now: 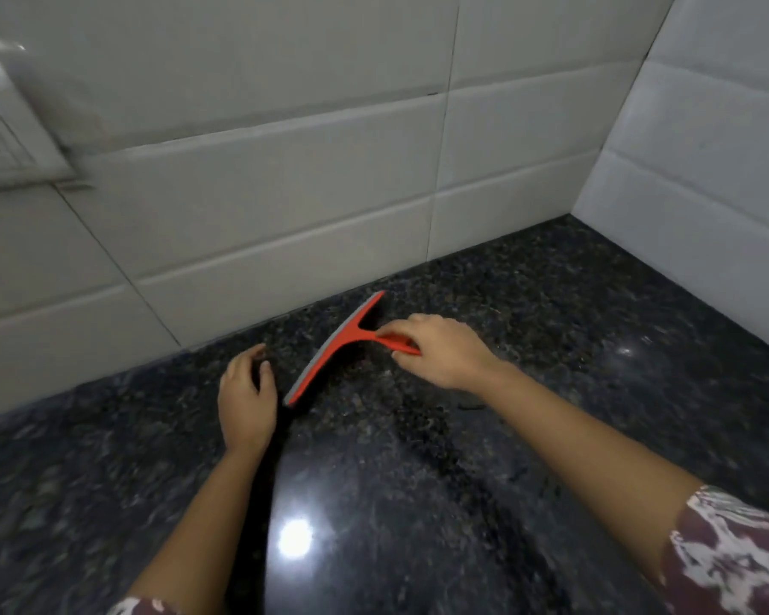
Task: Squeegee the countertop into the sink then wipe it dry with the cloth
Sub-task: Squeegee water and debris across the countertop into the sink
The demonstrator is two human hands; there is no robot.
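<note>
a: where's the squeegee (351, 344) against the wall corner (571, 213)?

b: left of the corner and nearer the camera, over the dark speckled countertop (551, 392), close to the foot of the back tiles. red body, grey rubber strip. the head runs on a slant, far end toward the back tiles, near end toward the camera. strip side faces away from the corner.

a: right hand (440, 348)?

b: between the corner and the squeegee head. fingers and thumb curled round the red handle, gripping it. handle points back toward the corner side.

a: left hand (245, 401)?

b: farther from the corner than the squeegee, just beside the near end of the head. fingers loosely bent, holding nothing. contact with the head or the stone: cannot tell, frame is blurred there.

a: strip on the stone?

b: cannot tell; dark shadow beneath it.

a: else?

b: patterned sleeve (738, 557) on the right arm, well nearer the camera than the corner. bright light glare (295, 538) on the stone, near the camera. white wall socket plate (1, 139) far left of the corner, higher up the tiles, blurred.
</note>
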